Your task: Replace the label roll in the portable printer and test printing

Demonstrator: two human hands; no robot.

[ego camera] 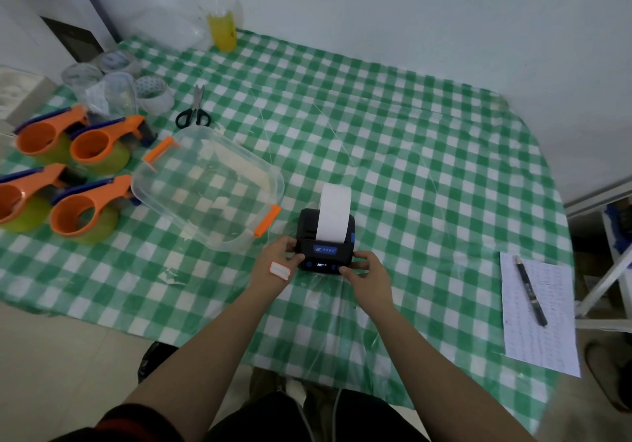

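Fingers of the left hand curl against the left side of the small black printer, thumb tip on its front left corner; grip looks light, partly closed around the casing. Right hand sits at the printer's front right corner, fingers bent and touching the lower front panel by the buttons; cannot tell if one is being pressed. Printer stands between both hands on the green checked tablecloth, its small display lit. White label paper rises from the slot just beyond the fingertips, curving up and back over the printer's top. Red-bordered white label sticker is stuck on the back of the left hand.

Just left of and beyond the left fingers: clear plastic container with orange clips, its near corner close to the left hand, not touching. Farther left: four orange tape dispensers in a cluster. Beyond those: several tape rolls and black-handled scissors. Far beyond the fingers, at the table's back edge: cup of yellow liquid in a clear bag. Well right of the right hand: printed sheet with a pen lying on it, near the table edge.
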